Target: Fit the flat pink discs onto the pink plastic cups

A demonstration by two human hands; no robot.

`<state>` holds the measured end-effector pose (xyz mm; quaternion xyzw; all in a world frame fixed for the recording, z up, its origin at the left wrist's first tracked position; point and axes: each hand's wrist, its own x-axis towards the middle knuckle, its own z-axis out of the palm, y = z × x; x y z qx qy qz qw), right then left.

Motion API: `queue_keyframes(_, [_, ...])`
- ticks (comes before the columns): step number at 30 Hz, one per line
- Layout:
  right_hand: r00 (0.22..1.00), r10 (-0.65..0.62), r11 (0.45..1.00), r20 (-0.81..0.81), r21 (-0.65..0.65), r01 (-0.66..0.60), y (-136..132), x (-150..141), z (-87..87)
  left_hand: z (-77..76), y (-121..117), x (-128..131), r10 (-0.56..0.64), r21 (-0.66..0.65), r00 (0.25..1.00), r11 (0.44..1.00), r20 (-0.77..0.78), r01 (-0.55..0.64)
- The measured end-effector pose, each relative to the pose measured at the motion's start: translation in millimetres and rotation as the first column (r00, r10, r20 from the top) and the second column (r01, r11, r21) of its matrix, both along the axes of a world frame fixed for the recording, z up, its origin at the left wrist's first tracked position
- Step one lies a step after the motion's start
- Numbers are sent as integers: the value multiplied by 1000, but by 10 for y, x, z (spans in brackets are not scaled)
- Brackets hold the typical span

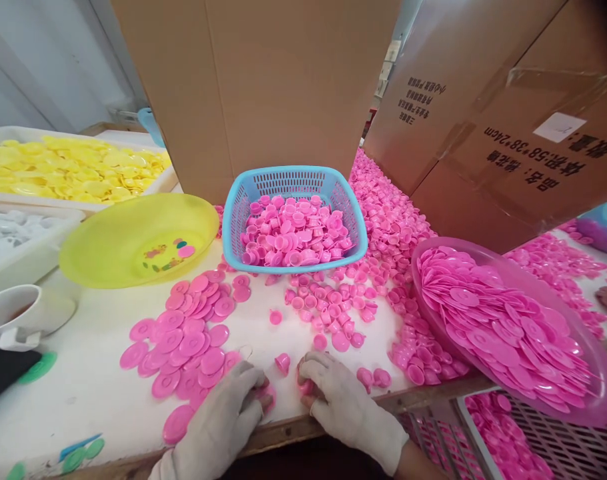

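Both my hands wear white cloth gloves and rest at the table's near edge. My left hand [228, 413] is curled over a pink plastic disc [266, 395] beside a spread of pink saucers [183, 347]. My right hand [340, 400] is closed on a small pink cup [304, 385]. A loose pink cup [282, 362] stands between the hands. More small pink cups [333, 310] lie scattered just beyond. A blue basket [238, 200] behind them holds many pink cups.
A pink basin [600, 373] full of pink saucers overhangs the table at right. A yellow-green bowl [108, 247] sits at left, with white trays of yellow pieces [73, 167] behind. Cardboard boxes [283, 80] stand at the back. A white mug [13, 320] is at far left.
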<state>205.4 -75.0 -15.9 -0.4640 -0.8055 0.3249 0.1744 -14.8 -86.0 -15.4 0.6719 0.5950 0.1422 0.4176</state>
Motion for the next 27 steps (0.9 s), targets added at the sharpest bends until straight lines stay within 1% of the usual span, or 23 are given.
queue_keyframes(2, [1000, 28, 999, -2, -21, -28, 19, 41, 46, -38, -30, 0, -11, 39, 999, 999, -53, 13])
queue_keyframes(4, [1000, 16, 1000, -15, -8, -16, 58, 89, 56, -44, -9, 32, 6, 77, 997, 997, -78, 0])
queue_keyframes(6, [997, -79, 996, -3, 49, 79, 114, 132, 8, -21, 57, 110, 8, 143, 996, 990, -85, 4])
queue_keyframes(8, [973, -220, 971, 63, 109, 213, 178, 157, -79, 16, 144, 225, 0, 201, 995, 979, -102, 21])
queue_keyframes(9, [956, -272, 958, 109, 127, 258, 207, 163, -124, 32, 188, 285, -5, 218, 992, 976, -123, 32])
queue_keyframes(11, [936, -305, 949, 178, 137, 284, 249, 167, -193, 51, 262, 382, -19, 217, 983, 974, -184, 59])
queue_keyframes(13, [947, -279, 957, 160, 126, 261, 261, 172, -211, 45, 305, 421, -41, 199, 976, 976, -212, 85])
queue_keyframes(15, [968, -241, 968, 76, 92, 234, 246, 187, -179, 16, 312, 394, -50, 179, 985, 981, -163, 80])
queue_keyframes(16, [975, -219, 975, 35, 50, 217, 231, 199, -152, -3, 304, 362, -45, 169, 992, 984, -118, 64])
queue_keyframes(18, [989, -151, 985, -10, -90, 149, 202, 220, -95, -48, 270, 284, -29, 140, 999, 990, -41, 34])
queue_keyframes(20, [998, -67, 972, -6, -226, 64, 188, 229, -58, -98, 224, 205, -18, 136, 1000, 990, -9, 19])
queue_keyframes(21, [999, -31, 967, 9, -252, 32, 192, 226, -49, -122, 199, 171, -17, 159, 1000, 987, -1, 17])
queue_keyframes(22, [1000, -7, 971, 30, -240, 14, 205, 217, -46, -145, 176, 140, -21, 193, 1000, 981, 9, 19])
queue_keyframes(23, [999, -4, 981, 54, -192, 14, 227, 203, -45, -164, 156, 114, -33, 230, 999, 973, 19, 28])
queue_keyframes(25, [995, -41, 998, 94, -39, 45, 300, 163, -38, -182, 134, 78, -55, 293, 998, 955, 23, 46])
queue_keyframes(27, [985, -118, 987, 124, 122, 103, 404, 104, -17, -161, 149, 73, -59, 329, 998, 943, -7, 58])
